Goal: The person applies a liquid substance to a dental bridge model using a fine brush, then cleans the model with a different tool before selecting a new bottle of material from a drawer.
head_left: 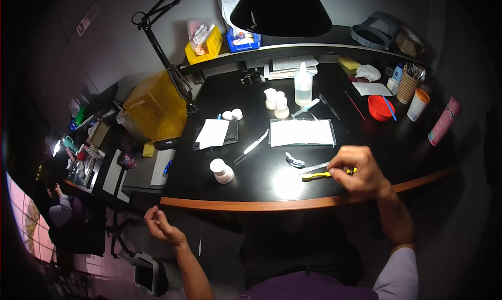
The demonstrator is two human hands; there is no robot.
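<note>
My right hand (361, 170) is over the front right of the black table, its thumb and fingers closed on the handle of a yellow toothbrush (316, 176). The brush's head points left. Just beyond it are a flat grey strip (314, 168) and a small dark-and-white piece (294, 160) whose kind I cannot make out. My left hand (164, 227) is off the table, below its front edge, palm up with fingers loosely curled and nothing visible in it. Nearest to that hand on the table is a white bottle (221, 171).
A white pad (301, 132), clear dropper bottle (303, 85), syringe (306, 107), red bowl (380, 109) and pink bottle (444, 121) are on the table (251, 185). A black lamp (281, 12) hangs above. A bin (149, 274) stands on the floor; another person (63, 211) sits far left.
</note>
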